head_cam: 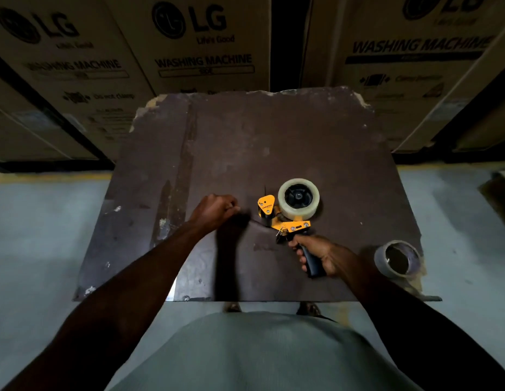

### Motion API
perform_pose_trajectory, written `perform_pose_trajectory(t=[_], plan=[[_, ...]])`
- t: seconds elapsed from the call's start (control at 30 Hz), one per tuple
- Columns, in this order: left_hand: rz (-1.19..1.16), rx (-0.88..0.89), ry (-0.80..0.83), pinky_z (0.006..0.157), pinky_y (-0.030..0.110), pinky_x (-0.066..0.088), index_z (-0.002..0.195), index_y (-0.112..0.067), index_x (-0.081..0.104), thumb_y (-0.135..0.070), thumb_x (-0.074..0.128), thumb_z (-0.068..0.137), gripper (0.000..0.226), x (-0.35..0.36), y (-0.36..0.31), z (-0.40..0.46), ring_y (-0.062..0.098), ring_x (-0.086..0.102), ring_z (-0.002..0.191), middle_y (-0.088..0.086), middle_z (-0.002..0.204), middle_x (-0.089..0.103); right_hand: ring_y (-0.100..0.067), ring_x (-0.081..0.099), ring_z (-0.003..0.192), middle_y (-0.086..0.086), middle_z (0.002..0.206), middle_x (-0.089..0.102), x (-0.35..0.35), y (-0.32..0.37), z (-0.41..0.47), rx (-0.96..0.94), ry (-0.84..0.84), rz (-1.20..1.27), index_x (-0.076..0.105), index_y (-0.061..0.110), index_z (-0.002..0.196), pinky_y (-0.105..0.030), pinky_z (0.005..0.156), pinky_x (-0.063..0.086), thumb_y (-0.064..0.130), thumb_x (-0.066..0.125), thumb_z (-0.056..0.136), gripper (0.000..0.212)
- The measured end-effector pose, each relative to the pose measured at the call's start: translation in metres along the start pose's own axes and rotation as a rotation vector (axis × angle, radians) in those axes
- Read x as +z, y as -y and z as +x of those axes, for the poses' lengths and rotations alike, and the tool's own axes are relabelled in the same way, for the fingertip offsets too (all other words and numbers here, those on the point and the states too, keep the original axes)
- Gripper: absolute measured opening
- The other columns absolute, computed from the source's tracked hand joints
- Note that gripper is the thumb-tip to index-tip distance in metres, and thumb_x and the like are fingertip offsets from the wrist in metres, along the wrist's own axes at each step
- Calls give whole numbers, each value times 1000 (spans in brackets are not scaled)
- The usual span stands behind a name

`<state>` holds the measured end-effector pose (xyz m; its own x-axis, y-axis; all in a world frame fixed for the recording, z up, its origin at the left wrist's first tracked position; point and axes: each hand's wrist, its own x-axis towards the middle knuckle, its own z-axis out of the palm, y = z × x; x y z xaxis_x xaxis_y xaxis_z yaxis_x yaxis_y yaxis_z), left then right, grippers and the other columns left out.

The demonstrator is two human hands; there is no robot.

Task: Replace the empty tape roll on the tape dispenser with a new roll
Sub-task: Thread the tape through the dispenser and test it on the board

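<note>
An orange tape dispenser (285, 221) lies on a dark brown table (245, 142). A full roll of clear tape (298, 197) sits on its black hub. My right hand (316, 255) grips the dispenser's black handle. My left hand (214, 211) is closed in a fist just left of the dispenser's orange front plate, fingertips pinched together; a thin strip of tape seems to run from the dispenser toward it, but it is too faint to be sure. An empty tape core (397, 258) lies near the table's right front corner.
Large cardboard washing-machine boxes (194, 43) stand behind the table. The floor (42, 227) is grey with a yellow line on it. The table's edges are chipped.
</note>
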<state>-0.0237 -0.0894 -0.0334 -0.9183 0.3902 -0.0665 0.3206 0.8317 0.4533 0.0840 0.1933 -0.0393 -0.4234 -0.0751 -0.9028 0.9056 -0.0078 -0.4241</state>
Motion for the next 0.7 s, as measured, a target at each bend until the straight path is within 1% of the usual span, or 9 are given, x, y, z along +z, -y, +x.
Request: perform_pose_trajectory(t=[0.07, 0.13, 0.23, 0.33, 0.43, 0.57, 0.6, 0.67, 0.7], plan=[[-58, -25, 37, 65, 32, 56, 92, -22, 70, -32, 67, 89, 11, -3, -4, 10, 15, 68, 63, -3, 68, 71, -12, 40, 44, 4, 52, 47, -1, 0, 1, 7, -1, -21, 62, 18, 78, -21, 46, 36, 22, 59, 88, 11], [-164, -68, 84, 59, 30, 57, 90, -21, 69, -27, 68, 90, 6, -4, -10, 19, 15, 67, 55, -4, 63, 68, -13, 41, 44, 3, 51, 48, -1, 1, 1, 10, -3, -34, 61, 17, 75, -22, 46, 37, 21, 61, 86, 12], [-278, -114, 124, 57, 33, 59, 89, -17, 67, -21, 68, 91, 4, -1, -19, 34, 21, 69, 59, 0, 65, 67, -13, 42, 45, 2, 51, 49, -2, 2, 3, 17, -7, -24, 62, 16, 73, -22, 47, 37, 21, 61, 87, 14], [-359, -118, 154, 59, 31, 58, 91, -12, 67, -15, 65, 92, 3, 5, -25, 43, 16, 64, 61, 7, 72, 68, -14, 42, 45, 1, 52, 49, -2, 2, 3, 29, -4, -17, 60, 17, 66, -23, 48, 37, 21, 62, 87, 22], [-393, -124, 187, 58, 29, 56, 93, -12, 67, -13, 65, 92, 2, 11, -25, 50, 13, 64, 62, 4, 73, 68, -14, 43, 45, 0, 52, 49, 0, 3, 0, 34, -12, -7, 58, 17, 62, -24, 49, 38, 20, 62, 88, 26], [-455, -183, 197, 61, 34, 58, 89, -14, 66, -10, 65, 92, 5, 18, -26, 56, 17, 64, 65, 3, 73, 67, -15, 43, 44, 0, 52, 49, -1, 4, -1, 49, -5, -9, 54, 16, 60, -24, 48, 38, 19, 65, 84, 27], [-456, -188, 183, 60, 33, 57, 88, -14, 67, -10, 65, 91, 5, 19, -28, 56, 16, 63, 64, 3, 75, 68, -15, 43, 44, 0, 51, 49, -1, 4, -1, 52, -7, -14, 54, 17, 60, -24, 48, 39, 19, 66, 83, 27], [-450, -179, 156, 60, 26, 52, 88, -14, 69, -11, 66, 89, 5, 22, -31, 58, 12, 61, 60, 1, 75, 70, -15, 43, 44, 0, 51, 49, -1, 4, 0, 50, -10, -12, 55, 17, 61, -24, 48, 39, 18, 66, 83, 24], [-458, -182, 148, 62, 25, 50, 88, -13, 70, -11, 66, 88, 5, 25, -33, 58, 10, 62, 62, 1, 77, 71, -15, 43, 44, 0, 51, 50, -1, 4, -1, 49, -10, -10, 55, 16, 63, -24, 48, 40, 18, 66, 83, 22]])
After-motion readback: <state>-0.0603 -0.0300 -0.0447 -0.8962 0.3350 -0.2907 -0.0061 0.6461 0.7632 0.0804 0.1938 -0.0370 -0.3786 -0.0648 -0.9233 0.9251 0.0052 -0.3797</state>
